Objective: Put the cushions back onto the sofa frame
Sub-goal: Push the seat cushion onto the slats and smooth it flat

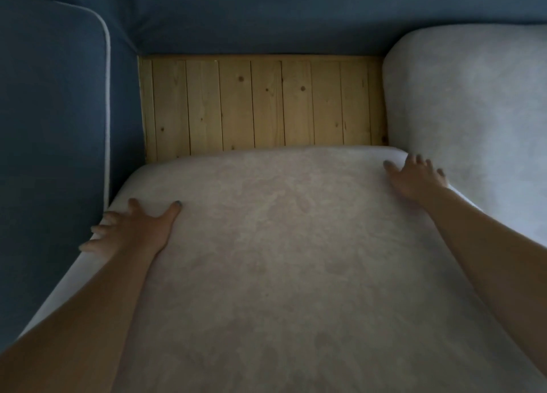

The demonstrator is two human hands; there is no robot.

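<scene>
A large pale seat cushion (281,244) lies partway over the sofa's wooden slat base (257,105), whose far strip shows bare. My left hand (133,229) lies flat on the cushion's left edge with fingers spread, some over the side. My right hand (414,176) lies flat near the cushion's far right corner, fingers spread. A second pale cushion (473,120) sits on the frame to the right, touching the first one.
The blue sofa armrest (53,111) with white piping rises close on the left. The blue backrest (266,16) closes off the far side behind the slats.
</scene>
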